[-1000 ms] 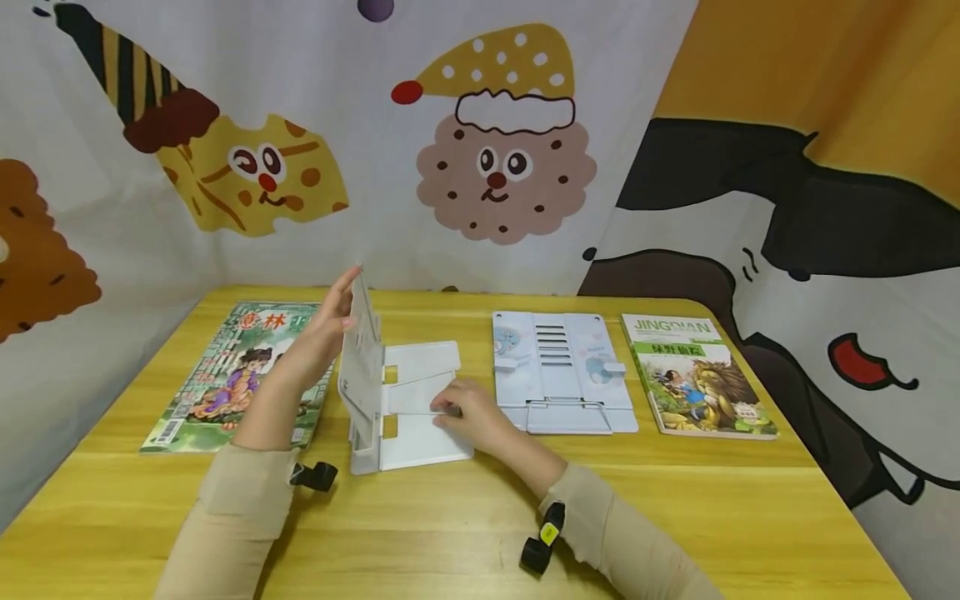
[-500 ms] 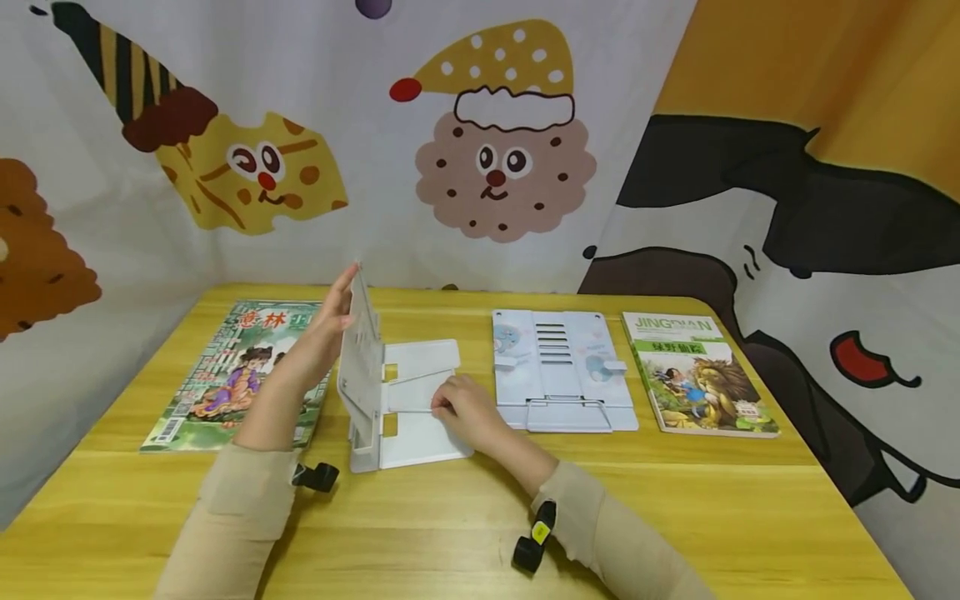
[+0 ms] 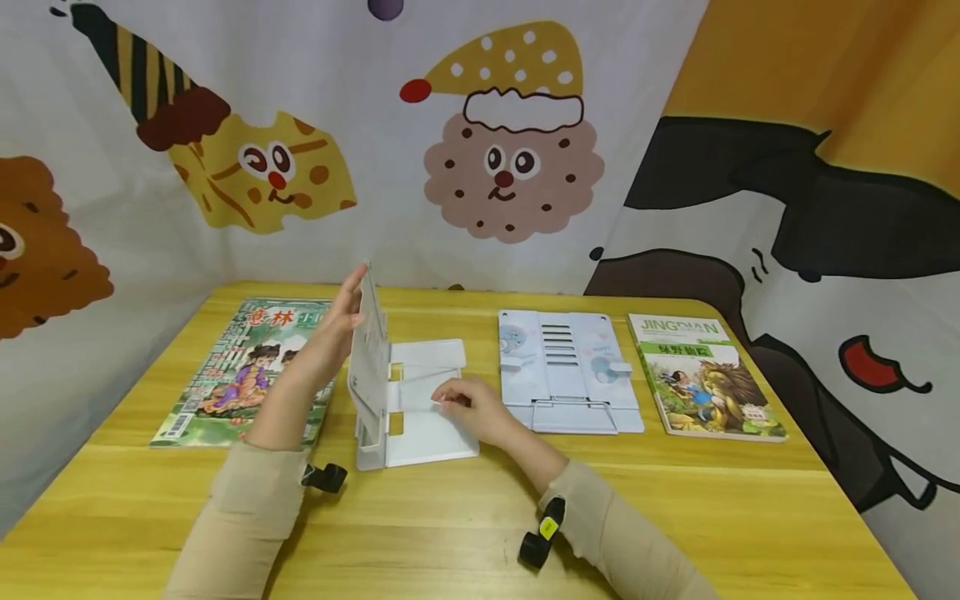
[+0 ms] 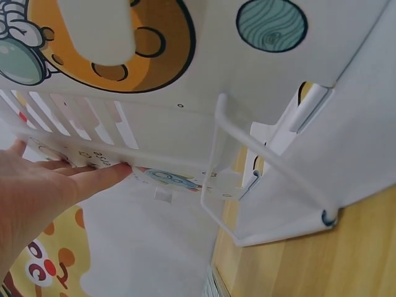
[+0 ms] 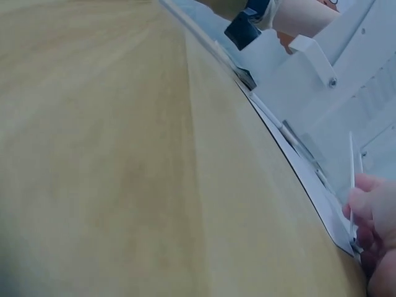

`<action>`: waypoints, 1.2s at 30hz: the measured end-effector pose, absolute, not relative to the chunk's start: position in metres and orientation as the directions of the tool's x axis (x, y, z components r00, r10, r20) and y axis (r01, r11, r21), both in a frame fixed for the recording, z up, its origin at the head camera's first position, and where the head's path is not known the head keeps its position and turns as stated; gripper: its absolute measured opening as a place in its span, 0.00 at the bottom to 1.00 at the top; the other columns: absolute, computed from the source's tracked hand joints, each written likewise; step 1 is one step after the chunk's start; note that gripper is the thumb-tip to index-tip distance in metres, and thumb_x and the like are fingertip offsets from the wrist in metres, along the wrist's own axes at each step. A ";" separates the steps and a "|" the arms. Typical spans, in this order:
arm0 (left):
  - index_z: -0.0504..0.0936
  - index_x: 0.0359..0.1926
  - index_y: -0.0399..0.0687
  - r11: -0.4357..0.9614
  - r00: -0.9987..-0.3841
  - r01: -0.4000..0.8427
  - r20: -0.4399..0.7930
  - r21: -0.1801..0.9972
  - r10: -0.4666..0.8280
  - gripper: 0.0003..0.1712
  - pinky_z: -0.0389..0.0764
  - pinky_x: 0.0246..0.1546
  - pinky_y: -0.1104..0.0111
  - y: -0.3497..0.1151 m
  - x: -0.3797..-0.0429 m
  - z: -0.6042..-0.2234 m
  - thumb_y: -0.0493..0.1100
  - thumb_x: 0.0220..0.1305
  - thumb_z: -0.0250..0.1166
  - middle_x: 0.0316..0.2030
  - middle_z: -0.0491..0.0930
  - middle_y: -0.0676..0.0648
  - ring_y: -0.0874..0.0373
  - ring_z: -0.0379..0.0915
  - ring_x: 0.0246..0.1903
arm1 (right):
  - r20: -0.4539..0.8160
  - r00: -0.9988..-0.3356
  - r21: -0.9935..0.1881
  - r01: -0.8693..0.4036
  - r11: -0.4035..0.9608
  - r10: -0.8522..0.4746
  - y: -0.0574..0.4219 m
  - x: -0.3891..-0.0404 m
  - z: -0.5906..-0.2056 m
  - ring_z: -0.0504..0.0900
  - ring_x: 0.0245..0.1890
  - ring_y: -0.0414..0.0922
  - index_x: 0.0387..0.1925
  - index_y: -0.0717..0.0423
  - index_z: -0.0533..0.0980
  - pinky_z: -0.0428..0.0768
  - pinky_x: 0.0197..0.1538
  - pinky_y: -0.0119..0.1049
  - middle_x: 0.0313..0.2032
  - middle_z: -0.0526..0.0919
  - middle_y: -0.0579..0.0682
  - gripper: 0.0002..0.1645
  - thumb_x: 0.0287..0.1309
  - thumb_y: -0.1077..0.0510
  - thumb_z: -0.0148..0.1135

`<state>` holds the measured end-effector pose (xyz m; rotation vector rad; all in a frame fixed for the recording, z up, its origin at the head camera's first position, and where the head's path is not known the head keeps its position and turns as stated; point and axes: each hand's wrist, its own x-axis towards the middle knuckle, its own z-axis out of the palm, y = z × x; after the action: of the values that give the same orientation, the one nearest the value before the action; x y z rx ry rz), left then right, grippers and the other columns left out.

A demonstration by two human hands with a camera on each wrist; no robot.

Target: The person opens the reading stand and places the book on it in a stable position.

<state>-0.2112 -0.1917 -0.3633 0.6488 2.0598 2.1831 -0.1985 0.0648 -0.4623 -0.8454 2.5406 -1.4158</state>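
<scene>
Right hand [image 3: 468,408] lifted slightly, pinching stand wire [image 3: 420,408]

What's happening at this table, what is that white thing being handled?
A person is handling a white folding book stand on a yellow table. The left hand props its panel up on edge with straight fingers, while the right hand pinches the thin wire support over the flat base. A second stand lies flat nearby, between a magazine and a book.
</scene>
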 end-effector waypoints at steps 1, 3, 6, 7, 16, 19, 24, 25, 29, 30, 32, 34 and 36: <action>0.36 0.76 0.62 -0.095 -0.908 0.233 0.251 0.968 0.334 0.46 0.22 0.64 0.43 -0.191 -0.211 -0.363 0.46 0.61 0.50 0.74 0.23 0.50 0.53 0.17 0.71 | 0.150 -0.839 -0.827 -0.397 0.399 -0.523 0.066 -0.199 -0.462 0.70 0.31 0.39 0.41 0.53 0.82 0.72 0.34 0.30 0.31 0.77 0.42 0.08 0.62 0.65 0.61; 0.36 0.76 0.64 -0.083 -0.908 0.233 0.247 0.969 0.338 0.46 0.23 0.64 0.43 -0.190 -0.211 -0.364 0.47 0.62 0.50 0.74 0.23 0.51 0.54 0.17 0.71 | 0.121 -0.841 -0.851 -0.362 0.381 -0.528 0.070 -0.199 -0.460 0.71 0.31 0.40 0.45 0.52 0.82 0.72 0.35 0.31 0.33 0.79 0.43 0.11 0.62 0.65 0.60; 0.36 0.76 0.64 -0.076 -0.908 0.234 0.246 0.969 0.339 0.46 0.24 0.64 0.42 -0.188 -0.211 -0.364 0.48 0.62 0.50 0.74 0.24 0.51 0.54 0.17 0.71 | 0.106 -0.832 -0.874 -0.339 0.347 -0.545 0.074 -0.201 -0.459 0.72 0.32 0.41 0.48 0.53 0.82 0.73 0.35 0.32 0.35 0.80 0.47 0.14 0.62 0.66 0.59; 0.36 0.76 0.64 -0.076 -0.908 0.233 0.244 0.970 0.339 0.46 0.24 0.64 0.42 -0.188 -0.211 -0.363 0.48 0.62 0.50 0.74 0.24 0.51 0.54 0.18 0.71 | 0.109 -0.826 -0.877 -0.341 0.337 -0.553 0.075 -0.201 -0.459 0.72 0.33 0.41 0.48 0.53 0.82 0.74 0.36 0.32 0.36 0.80 0.48 0.15 0.62 0.67 0.59; 0.39 0.76 0.65 -0.045 -0.922 0.189 0.193 0.981 0.336 0.44 0.30 0.63 0.37 -0.176 -0.210 -0.360 0.48 0.63 0.49 0.74 0.28 0.42 0.49 0.22 0.71 | 0.132 -0.790 -0.898 -0.351 0.264 -0.599 0.083 -0.205 -0.460 0.73 0.33 0.41 0.49 0.59 0.81 0.75 0.36 0.31 0.35 0.80 0.53 0.17 0.59 0.71 0.60; 0.40 0.76 0.66 -0.008 -0.922 0.194 0.185 0.981 0.341 0.43 0.36 0.64 0.37 -0.168 -0.209 -0.358 0.49 0.64 0.49 0.74 0.31 0.42 0.48 0.27 0.72 | 0.137 -0.784 -0.901 -0.353 0.253 -0.606 0.083 -0.200 -0.451 0.73 0.32 0.43 0.49 0.65 0.80 0.74 0.35 0.30 0.36 0.80 0.57 0.16 0.59 0.72 0.59; 0.41 0.76 0.65 0.046 -0.916 0.227 0.197 0.973 0.349 0.42 0.41 0.66 0.41 -0.157 -0.207 -0.355 0.49 0.64 0.48 0.74 0.34 0.44 0.48 0.31 0.72 | 0.139 -0.784 -0.900 -0.355 0.253 -0.605 0.082 -0.200 -0.451 0.71 0.30 0.43 0.50 0.64 0.80 0.71 0.33 0.29 0.36 0.80 0.57 0.16 0.59 0.72 0.59; 0.41 0.76 0.64 0.056 -0.916 0.231 0.198 0.971 0.350 0.42 0.41 0.66 0.41 -0.155 -0.207 -0.355 0.49 0.64 0.49 0.74 0.34 0.43 0.48 0.31 0.72 | 0.154 -0.779 -0.899 -0.366 0.241 -0.608 0.082 -0.200 -0.451 0.70 0.30 0.42 0.50 0.64 0.80 0.71 0.32 0.29 0.35 0.79 0.56 0.16 0.59 0.72 0.59; 0.42 0.76 0.60 0.089 -0.918 0.231 0.187 0.969 0.351 0.42 0.42 0.66 0.41 -0.149 -0.208 -0.353 0.48 0.65 0.49 0.74 0.36 0.44 0.49 0.32 0.72 | 0.174 -0.767 -0.897 -0.382 0.222 -0.617 0.081 -0.193 -0.439 0.69 0.28 0.41 0.50 0.68 0.79 0.69 0.31 0.29 0.35 0.79 0.59 0.16 0.59 0.74 0.58; 0.42 0.76 0.60 0.090 -0.917 0.231 0.186 0.969 0.353 0.42 0.42 0.66 0.41 -0.148 -0.208 -0.353 0.48 0.65 0.49 0.74 0.36 0.44 0.49 0.31 0.72 | 0.172 -0.765 -0.898 -0.380 0.221 -0.620 0.081 -0.191 -0.434 0.69 0.28 0.42 0.50 0.69 0.78 0.69 0.32 0.29 0.35 0.78 0.61 0.17 0.59 0.74 0.57; 0.42 0.76 0.60 0.091 -0.917 0.230 0.184 0.969 0.355 0.42 0.41 0.66 0.41 -0.145 -0.210 -0.353 0.48 0.65 0.49 0.74 0.36 0.45 0.50 0.31 0.72 | 0.155 -0.767 -0.900 -0.369 0.231 -0.622 0.081 -0.189 -0.429 0.68 0.29 0.42 0.50 0.69 0.78 0.69 0.32 0.28 0.35 0.78 0.62 0.17 0.59 0.74 0.57; 0.42 0.76 0.62 0.095 -0.916 0.227 0.179 0.969 0.358 0.41 0.40 0.66 0.41 -0.143 -0.211 -0.355 0.48 0.66 0.50 0.74 0.35 0.47 0.51 0.30 0.72 | 0.139 -0.770 -0.901 -0.359 0.243 -0.622 0.082 -0.188 -0.426 0.68 0.29 0.42 0.51 0.69 0.78 0.68 0.32 0.27 0.36 0.78 0.63 0.17 0.59 0.74 0.57; 0.42 0.76 0.63 0.094 -0.915 0.227 0.180 0.969 0.361 0.41 0.39 0.66 0.42 -0.141 -0.212 -0.355 0.47 0.66 0.50 0.74 0.35 0.49 0.52 0.29 0.72 | 0.133 -0.770 -0.903 -0.354 0.245 -0.624 0.082 -0.187 -0.424 0.68 0.29 0.42 0.51 0.69 0.78 0.68 0.32 0.27 0.36 0.78 0.63 0.17 0.59 0.74 0.57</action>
<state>-0.2121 -0.1409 -0.3555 0.6063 2.2442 1.9557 -0.1873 0.0818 -0.4238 -0.9138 2.2652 -1.5369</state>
